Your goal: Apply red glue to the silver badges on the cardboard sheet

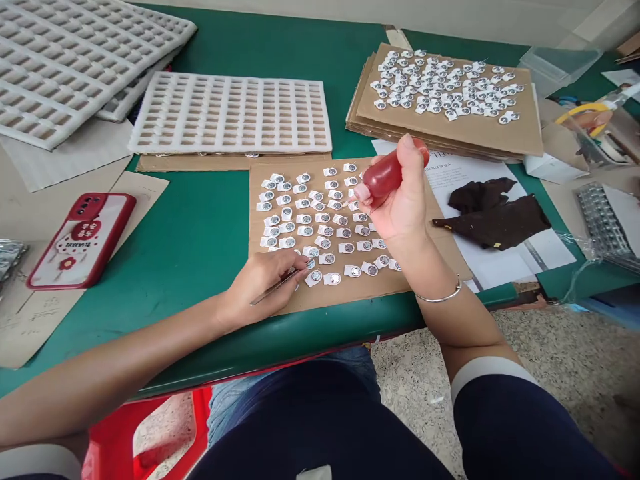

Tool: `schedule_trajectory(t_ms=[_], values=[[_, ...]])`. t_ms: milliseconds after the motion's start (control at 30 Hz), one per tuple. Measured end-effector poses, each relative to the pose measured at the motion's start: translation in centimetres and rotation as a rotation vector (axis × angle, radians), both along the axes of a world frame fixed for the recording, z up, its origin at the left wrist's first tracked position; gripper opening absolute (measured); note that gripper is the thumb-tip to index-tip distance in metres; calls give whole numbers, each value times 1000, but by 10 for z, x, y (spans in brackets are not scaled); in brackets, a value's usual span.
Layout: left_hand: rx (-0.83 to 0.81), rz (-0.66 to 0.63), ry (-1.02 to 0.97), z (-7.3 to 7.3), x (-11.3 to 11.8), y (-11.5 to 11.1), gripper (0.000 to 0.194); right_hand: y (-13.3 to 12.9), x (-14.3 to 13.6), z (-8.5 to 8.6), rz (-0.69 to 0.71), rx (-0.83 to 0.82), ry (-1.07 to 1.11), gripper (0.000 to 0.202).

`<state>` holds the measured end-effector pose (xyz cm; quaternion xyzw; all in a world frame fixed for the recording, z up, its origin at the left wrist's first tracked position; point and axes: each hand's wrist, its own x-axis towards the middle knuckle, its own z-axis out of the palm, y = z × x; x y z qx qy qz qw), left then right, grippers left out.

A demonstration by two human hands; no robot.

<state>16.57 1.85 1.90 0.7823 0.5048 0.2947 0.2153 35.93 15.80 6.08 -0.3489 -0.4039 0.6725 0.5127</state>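
My left hand [265, 283] rests low on a brown cardboard sheet [415, 233], its fingers closed on slim metal tweezers [273, 290]. The tweezers' tip meets one of the small round metallic pieces [310, 264] on white paper tabs. Rows of such pieces [325, 231] cover the sheet. Raised over the sheet's right part, my right hand [404, 193] grips a red squeeze bottle [385, 175]. The bottle is tilted, with its pale nozzle pointing down and left toward the rows. Some pieces are hidden behind my hands.
White slotted trays [230, 113] lie at the back left. A cardboard stack [445, 127] bearing many similar pieces stands back right. To the right, a dark cloth [495, 217] lies on printed paper [530, 263]. A red-cased phone [83, 240] is at left; scissors [590, 117] sit far right.
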Motion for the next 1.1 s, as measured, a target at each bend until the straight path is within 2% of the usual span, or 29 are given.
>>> schedule_trajectory(t_ms=[200,400,600,800,900,1100], values=[[260,-91,131,-6,-1,-12,5,-18,-14,-6,-23,248,-87,37],[309,-92,186,-9,-2,-15,3,-26,-21,-17,10,450,-262,36],[297,-96,270,-7,0,-19,10,-32,-23,-22,49,474,-296,28],[282,-132,408,-4,4,-19,12,-44,-28,-23,158,481,-352,22],[365,-161,518,-2,11,-20,15,-50,-32,-28,215,500,-455,21],[561,-139,652,-4,23,-24,13,-56,-40,-36,180,721,-582,23]])
